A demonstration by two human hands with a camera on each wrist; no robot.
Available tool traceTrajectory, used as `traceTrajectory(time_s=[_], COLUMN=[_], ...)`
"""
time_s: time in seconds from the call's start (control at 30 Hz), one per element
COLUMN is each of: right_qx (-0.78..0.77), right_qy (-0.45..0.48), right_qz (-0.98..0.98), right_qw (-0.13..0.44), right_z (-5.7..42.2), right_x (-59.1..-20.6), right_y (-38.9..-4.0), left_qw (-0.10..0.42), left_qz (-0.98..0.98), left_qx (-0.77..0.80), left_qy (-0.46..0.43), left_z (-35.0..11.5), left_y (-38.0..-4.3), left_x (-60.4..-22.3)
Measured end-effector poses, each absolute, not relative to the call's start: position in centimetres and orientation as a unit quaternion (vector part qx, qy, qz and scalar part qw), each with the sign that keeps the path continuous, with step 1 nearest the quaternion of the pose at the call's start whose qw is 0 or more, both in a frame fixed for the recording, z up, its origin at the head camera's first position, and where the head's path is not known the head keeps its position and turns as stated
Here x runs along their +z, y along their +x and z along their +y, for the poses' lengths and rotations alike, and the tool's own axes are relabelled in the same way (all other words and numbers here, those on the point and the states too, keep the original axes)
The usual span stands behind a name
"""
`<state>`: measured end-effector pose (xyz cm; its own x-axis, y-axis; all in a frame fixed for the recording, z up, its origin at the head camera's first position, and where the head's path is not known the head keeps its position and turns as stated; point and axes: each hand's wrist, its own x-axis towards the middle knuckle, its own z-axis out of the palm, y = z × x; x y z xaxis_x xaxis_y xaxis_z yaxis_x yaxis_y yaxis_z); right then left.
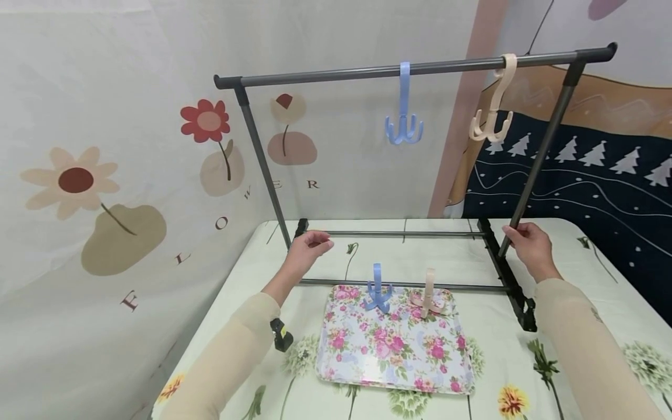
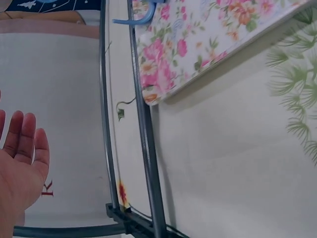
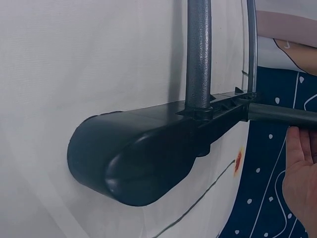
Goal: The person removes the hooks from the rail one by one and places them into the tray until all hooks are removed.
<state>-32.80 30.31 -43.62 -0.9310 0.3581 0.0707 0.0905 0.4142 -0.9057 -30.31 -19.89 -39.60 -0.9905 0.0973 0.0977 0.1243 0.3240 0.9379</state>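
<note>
A dark metal clothes rack (image 1: pixel 336 74) stands on the table. My right hand (image 1: pixel 532 248) holds its right post (image 1: pixel 543 143) low down, thumb across the front; the right wrist view shows the fingers against the tube. Beside the left post (image 1: pixel 265 166) is my left hand (image 1: pixel 310 251), its fingers loosely bent and nothing in them. A blue four-prong hook (image 1: pixel 403 111) and a beige one (image 1: pixel 493 111) hang from the top bar. Another blue hook (image 1: pixel 378 294) and a beige hook (image 1: pixel 429 297) are at the lower front bar (image 1: pixel 310 282), overlapping a floral tray (image 1: pixel 394 350).
The rack's black right foot (image 3: pixel 133 153) rests on the flower-print tablecloth (image 1: pixel 247 344). A small black object (image 1: pixel 282 335) shows beside my left sleeve. Behind the table hang a pale flower-printed curtain (image 1: pixel 147 70) and a navy cloth with trees (image 1: pixel 577 186).
</note>
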Motion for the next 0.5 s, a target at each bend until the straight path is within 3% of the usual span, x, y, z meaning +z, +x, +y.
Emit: traceTrajectory(time_s=[0.5], right_qx=[0.508], right_qy=[-0.137], right_qz=[-0.841], right_qw=[0.121], right_z=[30.9], right_x=[-44.4], right_y=[-33.5], left_qw=[0.101], left_qz=[-0.799], left_qx=[-0.592], left_qy=[-0.011], left_z=[-23.5], left_y=[-32.0], left_x=[-36.5])
